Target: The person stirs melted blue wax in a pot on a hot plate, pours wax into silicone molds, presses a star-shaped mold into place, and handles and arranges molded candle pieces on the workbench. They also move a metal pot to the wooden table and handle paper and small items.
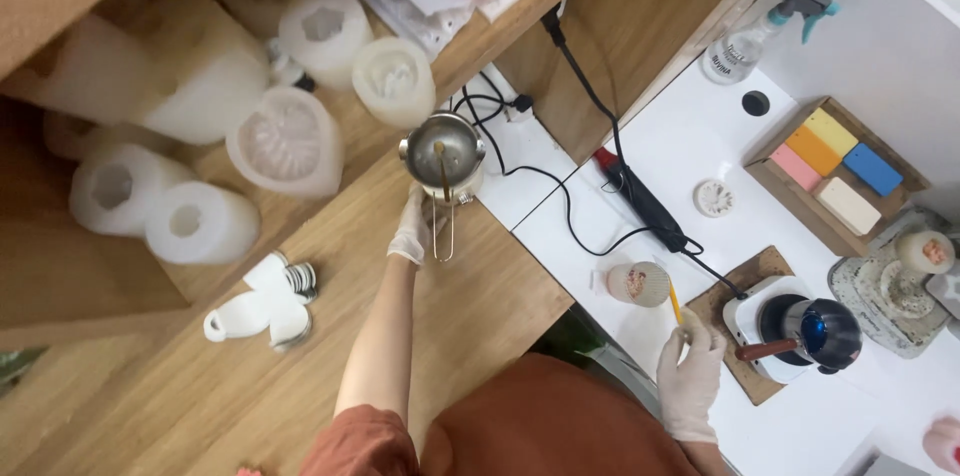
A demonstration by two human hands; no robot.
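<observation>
Gloved left hand [410, 228] grips wire handle of small metal pitcher [443, 151] on wooden shelf, fingers closed around it; wooden stick stands inside pitcher. Gloved right hand [690, 371], at 4 o'clock, pinches yellow stick [676, 303], tip just beside small round mould [638, 283] on white table [640, 136]. Dark pot on hotplate [800, 331] at 3 o'clock from right hand. Step appears mid-preparation around mould; next move likely needs steady, level lift of pitcher.

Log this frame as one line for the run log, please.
left hand: gloved, grips small metal pitcher handle | right hand: gloved, holds thin yellow stick beside small round mould | surface: white table
</observation>
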